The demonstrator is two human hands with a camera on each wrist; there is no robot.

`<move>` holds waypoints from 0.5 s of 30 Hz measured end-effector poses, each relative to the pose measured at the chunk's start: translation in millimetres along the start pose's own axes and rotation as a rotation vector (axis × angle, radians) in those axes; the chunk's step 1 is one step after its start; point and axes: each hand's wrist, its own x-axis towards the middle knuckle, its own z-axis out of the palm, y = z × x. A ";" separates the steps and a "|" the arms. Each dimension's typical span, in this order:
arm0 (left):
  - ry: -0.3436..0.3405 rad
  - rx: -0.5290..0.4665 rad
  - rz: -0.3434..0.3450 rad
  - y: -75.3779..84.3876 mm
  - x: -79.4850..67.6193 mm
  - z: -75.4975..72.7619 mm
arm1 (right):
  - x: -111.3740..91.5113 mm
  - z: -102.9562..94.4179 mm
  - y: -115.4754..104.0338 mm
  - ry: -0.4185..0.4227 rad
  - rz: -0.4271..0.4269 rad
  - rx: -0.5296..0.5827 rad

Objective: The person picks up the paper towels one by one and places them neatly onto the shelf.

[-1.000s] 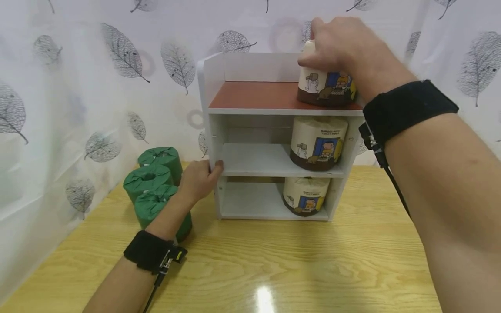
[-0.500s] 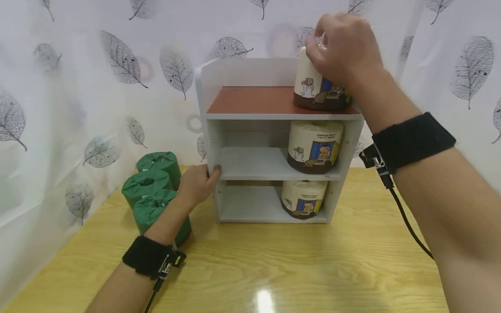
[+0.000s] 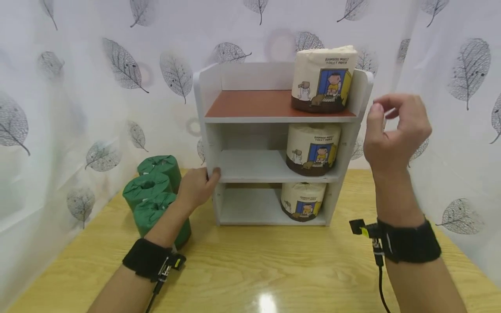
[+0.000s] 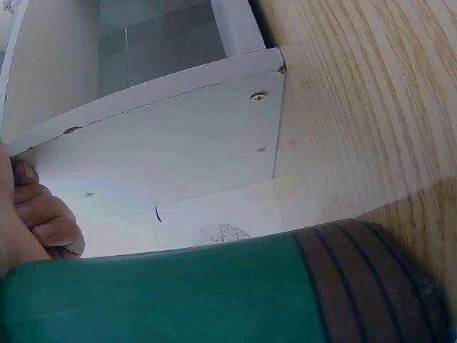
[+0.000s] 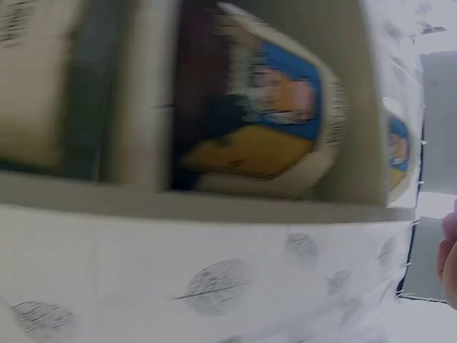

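Note:
A white three-tier shelf (image 3: 274,178) with a red-brown top board stands on the table. My left hand (image 3: 195,187) grips its left side panel, thumb on the front edge; in the left wrist view, curled fingers (image 4: 48,223) lie against the outer side. One cream toilet paper roll (image 3: 324,80) stands upright at the right end of the top board. Below it are a roll on the middle tier (image 3: 313,150) and a roll on the bottom tier (image 3: 303,201), also at the right. My right hand (image 3: 399,130) is raised right of the shelf, fingers loosely curled, holding nothing.
Left of the shelf, beside my left forearm, stand green-wrapped rolls (image 3: 148,184); one green roll (image 4: 164,296) lies close in the left wrist view. A leaf-patterned curtain (image 3: 164,26) hangs behind. The wooden table (image 3: 297,265) extends in front of the shelf.
My right hand has let go of the top toilet paper roll and moved right and down, away from the shelf. The roll stays on the top board. My left hand keeps its grip.

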 end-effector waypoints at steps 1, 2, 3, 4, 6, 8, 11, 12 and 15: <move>-0.001 0.000 0.001 -0.8 -0.8 0.6 | -10.1 -4.3 4.8 0.016 0.004 0.003; -0.004 -0.001 0.002 -0.8 -2.1 0.6 | -19.6 -8.4 10.6 0.014 0.008 0.001; -0.014 0.003 -0.001 -1.0 -3.4 0.5 | -28.0 -12.5 16.8 -0.008 0.008 -0.004; -0.031 0.017 -0.008 -1.2 -5.0 -0.2 | -35.3 -16.1 23.2 -0.048 0.009 -0.011; -0.080 0.078 -0.026 -1.3 -9.2 -3.2 | -46.6 -23.0 35.3 -0.148 0.028 -0.023; -0.160 0.152 -0.047 1.0 -12.8 -10.0 | -53.7 -29.4 43.6 -0.276 0.054 -0.039; -0.270 0.264 -0.049 8.4 -14.0 -24.5 | -54.8 -36.3 48.8 -0.465 0.092 -0.066; -0.295 0.282 -0.041 12.7 -12.9 -30.5 | -53.7 -37.8 49.9 -0.521 0.101 -0.083; -0.296 0.293 0.018 24.8 -7.3 -50.5 | -46.6 -39.5 51.8 -0.646 0.107 -0.145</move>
